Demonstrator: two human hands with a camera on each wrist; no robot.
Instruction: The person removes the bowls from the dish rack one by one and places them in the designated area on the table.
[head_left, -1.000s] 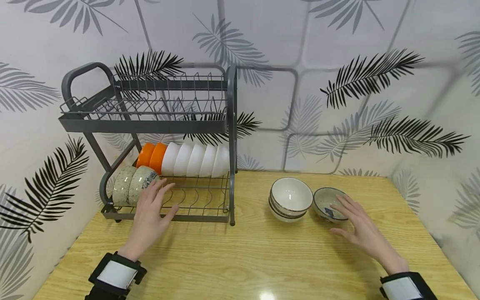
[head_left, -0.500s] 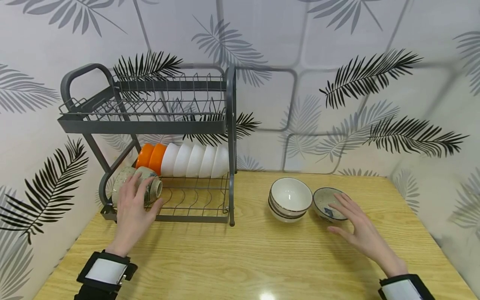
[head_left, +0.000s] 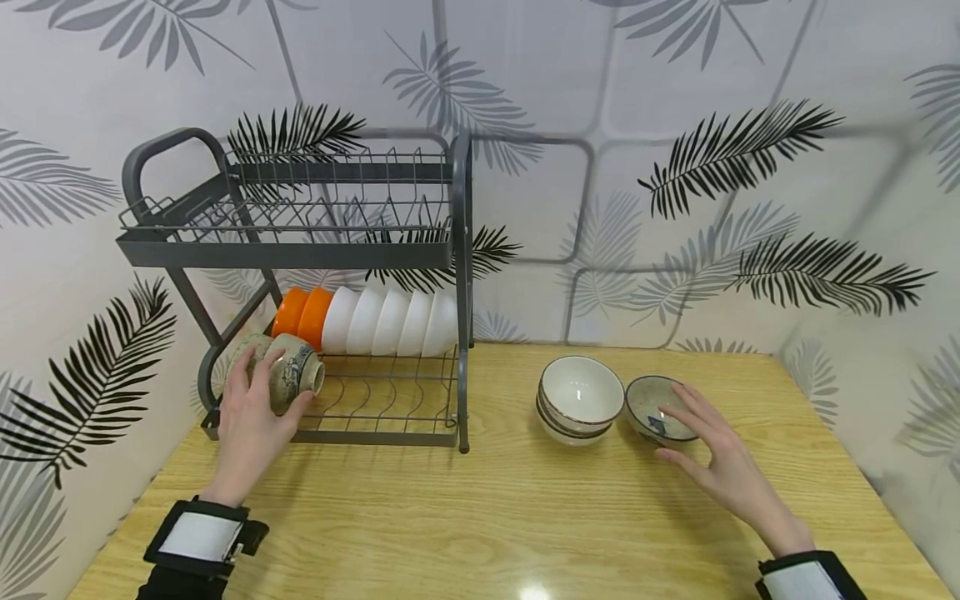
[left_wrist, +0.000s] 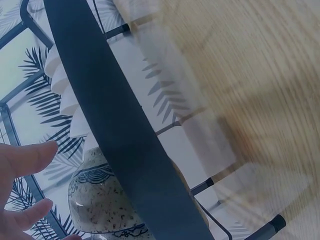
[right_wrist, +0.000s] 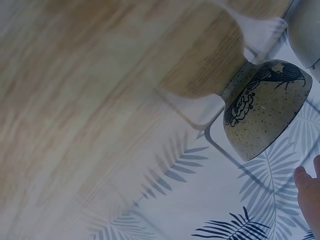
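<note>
The left hand [head_left: 251, 412] lies on a speckled bowl [head_left: 288, 379] that sits on its side at the front left of the lower shelf of a grey dish rack [head_left: 300, 250]. The fingers curl over the bowl's outer wall and the thumb comes round beneath it, so the hand grips the bowl while it rests on the rack's wires. In the left wrist view the same bowl [left_wrist: 100, 202] shows just past the rack's dark front bar, with the fingertips [left_wrist: 30, 155] at its left edge. A second speckled bowl [head_left: 242, 354] lies against the first on its left, mostly hidden by the hand. Behind them on the same shelf stand two orange bowls [head_left: 300, 312] and a row of white bowls [head_left: 393, 321], all on edge.

The right hand [head_left: 723, 467] is over the tabletop [head_left: 487, 517] on the right, fingers straight and spread, holding nothing. Its fingertips reach the near right rim of a small speckled bowl [head_left: 656, 408] that stands upright on the tabletop; whether they touch cannot be told. In the right wrist view that bowl [right_wrist: 262, 107] shows a dark blue bird painted on its side, with one fingertip [right_wrist: 307, 195] near it. A stack of white bowls [head_left: 581, 400] stands just left of it, touching or nearly so.
</note>
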